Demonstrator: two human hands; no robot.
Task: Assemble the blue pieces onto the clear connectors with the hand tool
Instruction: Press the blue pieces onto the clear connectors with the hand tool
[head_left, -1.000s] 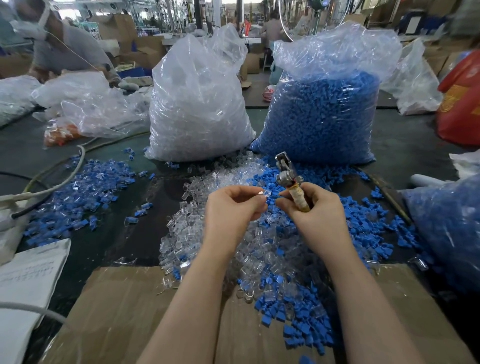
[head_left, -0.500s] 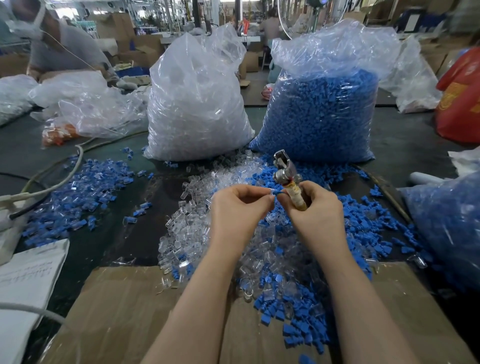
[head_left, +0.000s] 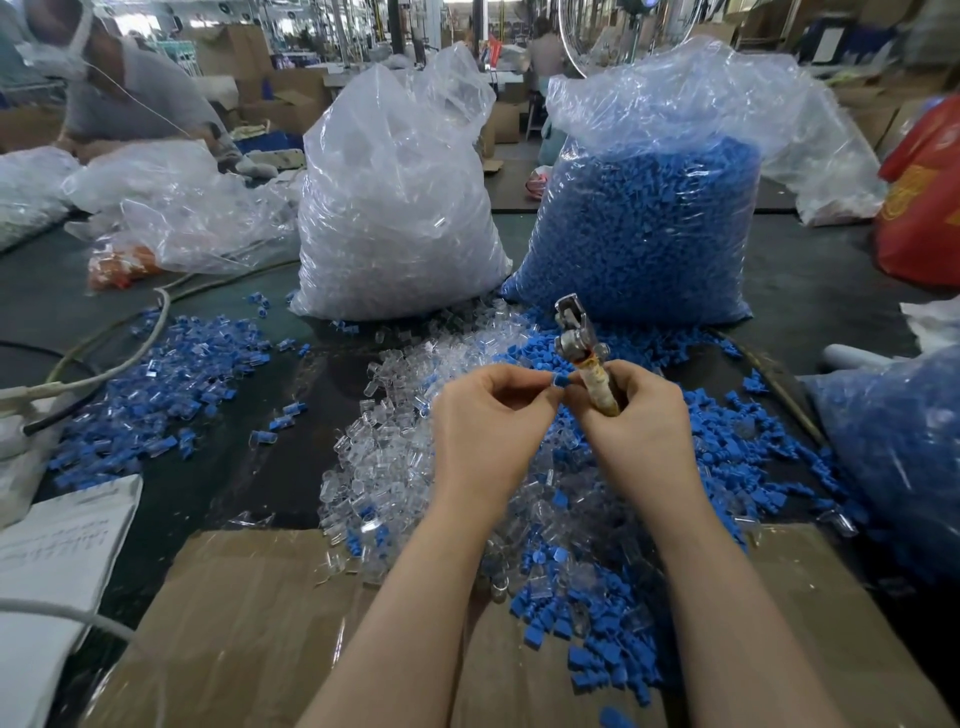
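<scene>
My right hand (head_left: 636, 415) grips the hand tool (head_left: 584, 358), whose metal head points up and away above a tape-wrapped handle. My left hand (head_left: 493, 415) pinches a small blue piece (head_left: 560, 381) at its fingertips, right beside the tool's handle and the right thumb. Whether a clear connector is under the blue piece is hidden by the fingers. Below both hands lies a mixed heap of clear connectors (head_left: 384, 457) and loose blue pieces (head_left: 727, 441).
A big bag of clear connectors (head_left: 395, 208) and a big bag of blue pieces (head_left: 644, 223) stand behind the heap. Assembled parts (head_left: 145, 379) lie spread at left beside cables (head_left: 119, 358). Cardboard (head_left: 249, 623) covers the near edge. Another bag (head_left: 904, 457) sits at right.
My left hand has moved right until its fingertips meet the right hand at the tool's handle. A blue piece now shows between the fingertips where a clear part showed before.
</scene>
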